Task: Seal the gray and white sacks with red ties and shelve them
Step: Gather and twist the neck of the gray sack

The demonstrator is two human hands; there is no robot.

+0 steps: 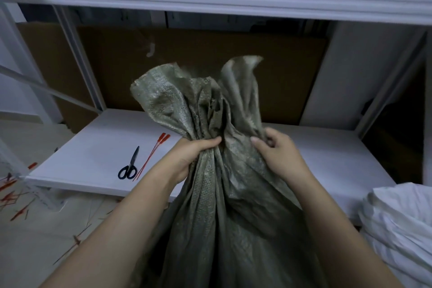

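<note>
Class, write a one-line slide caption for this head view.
Both hands, left and right, bunch the gray sack's neck closed; red ties and scissors lie on the shelf.

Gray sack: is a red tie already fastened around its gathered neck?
No. The gray sack neck is only bunched by the left hand, while the red ties lie on the shelf.

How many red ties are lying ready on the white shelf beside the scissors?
2: both red ties lie side by side on the white shelf, just right of the scissors. More red ones are scattered on the floor; none is on the gray sack.
</note>
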